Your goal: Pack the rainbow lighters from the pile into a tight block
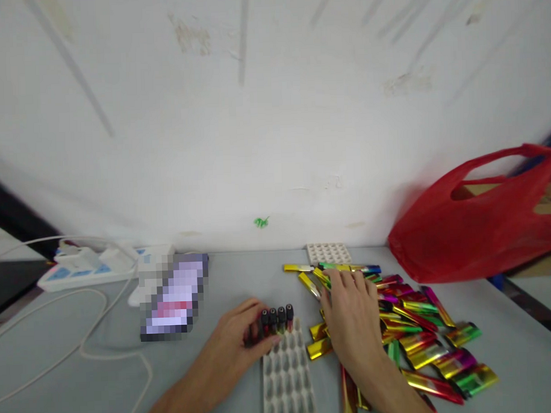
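A white moulded tray (288,375) with rows of small cells lies before me. In its far row, several lighters (282,316) with black tops stand upright. My left hand (244,334) is at the tray's far left corner, thumb and fingers curled around the left end of that row, closed on a lighter; part of the grip is hidden. A loose heap of shiny metallic lighters (425,346) in yellow, red, green and purple lies to the right. Over its left side, my right hand (354,315) reaches down with fingers bent and slightly apart; the fingertips are partly hidden among the lighters.
A second white tray (329,253) lies against the wall. To the right stands a red bag (479,217) with a cardboard box behind it. At left are a blurred-out phone (177,297), a white power strip (88,270) and a loose white cable (113,355) on the grey table.
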`<state>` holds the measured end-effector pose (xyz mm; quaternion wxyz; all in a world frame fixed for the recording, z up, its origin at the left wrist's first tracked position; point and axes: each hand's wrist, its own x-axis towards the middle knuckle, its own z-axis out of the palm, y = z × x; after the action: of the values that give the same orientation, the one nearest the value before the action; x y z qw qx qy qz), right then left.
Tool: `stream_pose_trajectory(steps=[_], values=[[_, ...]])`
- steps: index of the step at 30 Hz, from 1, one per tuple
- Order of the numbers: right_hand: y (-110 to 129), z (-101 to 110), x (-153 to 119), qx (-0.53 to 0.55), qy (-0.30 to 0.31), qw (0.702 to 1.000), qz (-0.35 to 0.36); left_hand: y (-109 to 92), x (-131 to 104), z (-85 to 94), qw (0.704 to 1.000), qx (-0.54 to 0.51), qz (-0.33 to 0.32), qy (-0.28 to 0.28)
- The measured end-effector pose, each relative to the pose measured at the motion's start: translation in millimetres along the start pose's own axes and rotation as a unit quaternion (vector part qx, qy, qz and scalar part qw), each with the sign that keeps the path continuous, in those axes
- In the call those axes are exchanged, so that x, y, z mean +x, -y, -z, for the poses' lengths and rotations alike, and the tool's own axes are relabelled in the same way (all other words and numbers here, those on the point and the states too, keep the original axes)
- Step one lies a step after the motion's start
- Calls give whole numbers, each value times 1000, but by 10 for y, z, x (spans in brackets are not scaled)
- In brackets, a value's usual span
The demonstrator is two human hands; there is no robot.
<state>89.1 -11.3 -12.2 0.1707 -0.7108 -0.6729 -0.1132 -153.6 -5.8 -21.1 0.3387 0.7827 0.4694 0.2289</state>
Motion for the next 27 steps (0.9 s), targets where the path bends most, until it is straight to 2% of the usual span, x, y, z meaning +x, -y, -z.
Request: stream_pose_trajectory(steps=[3,9,12,14,16,19,21,23,27], values=[[-18,-39,-22,-46,17,999,9,-7,-5,-2,1000,-5,6,0],[-38,-55,-32,-3,26,999,33,9,-9,-24,1000,-7,11,-1],[-16,-35,-17,78,-2,997,22,7,-14,-27,1000,-10,15,0],[14,-6,-10,206,-37,978,4,2,-14,-24,1000,-13,15,0],[49,34,-5,367,-44,928,-38,-1,-10,-19,1000,-17,11,-1],[94,98,9,550,15,826,-124,-6,1,-13,1000,-16,12,-2],[111,127,25,612,54,771,-167,-15,4,-8,1000,-12,18,0],[120,139,42,652,72,728,-198,-28,3,-1,1000,-14,22,3],[125,122,57,731,63,638,-235,-44,-3,9,1000,-17,21,0]])
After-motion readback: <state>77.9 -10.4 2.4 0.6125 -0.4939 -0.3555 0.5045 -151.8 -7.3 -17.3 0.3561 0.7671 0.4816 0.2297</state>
